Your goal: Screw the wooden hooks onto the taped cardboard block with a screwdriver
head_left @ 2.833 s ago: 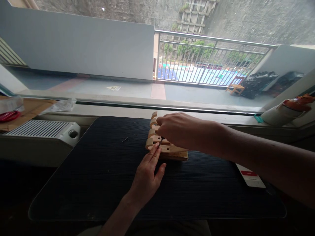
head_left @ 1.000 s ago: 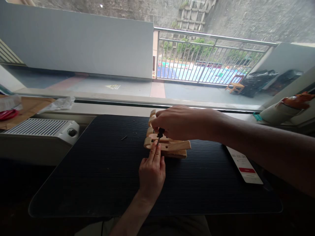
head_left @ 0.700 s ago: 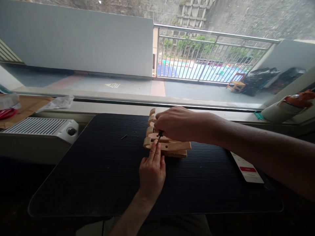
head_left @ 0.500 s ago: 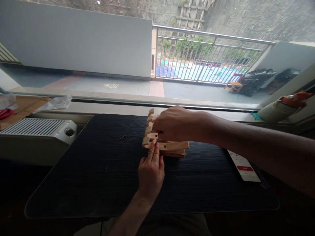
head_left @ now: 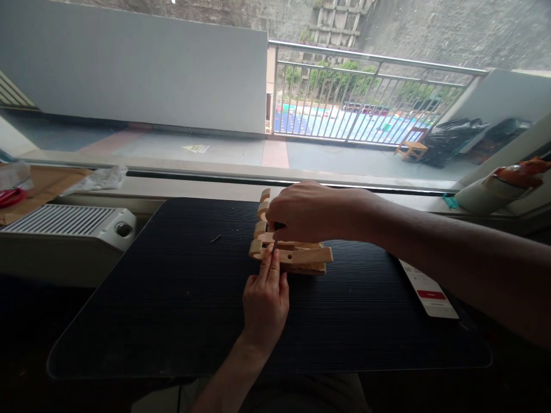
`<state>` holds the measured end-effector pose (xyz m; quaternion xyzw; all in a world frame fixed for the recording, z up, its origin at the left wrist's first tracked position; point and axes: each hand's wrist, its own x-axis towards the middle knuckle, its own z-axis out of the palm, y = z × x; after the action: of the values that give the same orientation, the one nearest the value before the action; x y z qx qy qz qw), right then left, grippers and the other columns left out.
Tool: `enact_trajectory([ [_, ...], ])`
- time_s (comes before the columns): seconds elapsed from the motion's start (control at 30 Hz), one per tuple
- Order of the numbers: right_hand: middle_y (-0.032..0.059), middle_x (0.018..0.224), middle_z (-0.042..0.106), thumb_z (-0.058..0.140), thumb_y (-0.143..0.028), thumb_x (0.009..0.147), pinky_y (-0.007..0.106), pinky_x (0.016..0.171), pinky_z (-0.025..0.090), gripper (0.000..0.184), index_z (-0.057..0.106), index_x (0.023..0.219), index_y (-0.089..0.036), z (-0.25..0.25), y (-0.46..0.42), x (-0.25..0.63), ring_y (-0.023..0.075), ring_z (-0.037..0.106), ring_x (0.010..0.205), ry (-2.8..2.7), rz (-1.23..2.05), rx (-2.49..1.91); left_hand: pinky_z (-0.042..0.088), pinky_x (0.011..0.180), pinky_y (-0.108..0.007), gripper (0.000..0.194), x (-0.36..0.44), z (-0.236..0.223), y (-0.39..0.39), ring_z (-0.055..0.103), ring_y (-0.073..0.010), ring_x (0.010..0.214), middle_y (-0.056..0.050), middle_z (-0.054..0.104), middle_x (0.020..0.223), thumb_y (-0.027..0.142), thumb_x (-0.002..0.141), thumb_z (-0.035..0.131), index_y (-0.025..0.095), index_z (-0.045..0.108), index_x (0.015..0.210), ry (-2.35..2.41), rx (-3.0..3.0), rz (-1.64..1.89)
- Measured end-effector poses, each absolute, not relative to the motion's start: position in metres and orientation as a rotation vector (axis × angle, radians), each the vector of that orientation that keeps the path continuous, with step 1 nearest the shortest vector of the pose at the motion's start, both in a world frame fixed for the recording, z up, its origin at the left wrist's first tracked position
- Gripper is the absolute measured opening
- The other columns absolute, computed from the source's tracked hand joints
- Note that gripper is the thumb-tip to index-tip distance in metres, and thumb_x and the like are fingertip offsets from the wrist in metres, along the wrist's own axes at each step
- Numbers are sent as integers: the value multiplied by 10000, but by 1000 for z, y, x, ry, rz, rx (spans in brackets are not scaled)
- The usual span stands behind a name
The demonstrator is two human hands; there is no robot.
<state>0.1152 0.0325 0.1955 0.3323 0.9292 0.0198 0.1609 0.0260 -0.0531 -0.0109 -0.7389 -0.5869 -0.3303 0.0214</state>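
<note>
A light wooden assembly [head_left: 306, 256] of several bars with rounded ends lies on the black table. My left hand [head_left: 266, 304] reaches up from below. Its first two fingers are stretched out together, their tips on the nearest bar and against a thin grey pin [head_left: 274, 246] standing tilted there. From the right my right hand [head_left: 307, 212] comes in over the assembly, its fingers curled closed just above the pin. What they grip is hidden under the hand. Another thin dark pin [head_left: 216, 238] lies loose on the table, left of the assembly.
The black table [head_left: 172, 321] has small crumbs on it. A phone [head_left: 430, 289] lies at the right under my forearm. A white radiator [head_left: 69, 229] stands at the left, with cardboard [head_left: 55, 186] and plastic wrap [head_left: 101, 179] behind. A pale pot [head_left: 488, 192] lies on the window sill.
The whole view has shifted slightly. Both hands keep nearly the same places on the wooden assembly, with my right hand's grip turned a little.
</note>
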Motion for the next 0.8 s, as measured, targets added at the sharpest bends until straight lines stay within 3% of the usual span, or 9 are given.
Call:
enact_trajectory([
  [0.1,49,695,593,516,-258,809,282,551,282,180,660,807,-150,199,30,116,108,436,567,2644,54,984,482,803,-331,494,26,-10,-54,500,-231,1208,-152,382,1413,199,886,437,137,335,1365,-1816,-2299,-1018],
  [0.27,50,801,622,561,-101,727,276,561,285,130,664,789,-149,204,25,115,102,457,600,2616,102,910,476,822,-330,509,27,-11,-54,461,-222,1245,-144,362,1425,195,889,428,151,304,1382,-1812,-2313,-1032],
  [0.5,25,632,570,558,-303,769,262,534,278,179,648,743,-150,194,38,121,81,394,528,2633,1,1062,475,827,-330,514,26,-11,-53,480,-226,1227,-140,370,1425,207,890,426,143,301,1384,-1835,-2306,-1010],
  [0.67,6,600,573,468,-465,806,255,502,286,358,681,790,-177,198,37,163,80,407,490,2704,-224,1366,492,824,-331,493,23,-5,-50,496,-224,1211,-133,385,1421,198,886,430,159,338,1369,-1824,-2364,-1001],
  [0.73,-2,654,602,489,-447,800,243,504,307,337,679,914,-193,188,25,184,80,445,514,2792,-429,1583,495,848,-352,488,24,-4,-52,502,-240,1202,-129,374,1431,195,878,445,188,361,1358,-1812,-2384,-1022],
  [0.8,5,738,632,523,-388,788,237,531,353,277,672,920,-195,167,9,203,94,508,591,2870,-588,1735,498,865,-374,486,24,-4,-56,512,-257,1188,-124,347,1447,193,868,465,219,380,1345,-1806,-2391,-1054],
])
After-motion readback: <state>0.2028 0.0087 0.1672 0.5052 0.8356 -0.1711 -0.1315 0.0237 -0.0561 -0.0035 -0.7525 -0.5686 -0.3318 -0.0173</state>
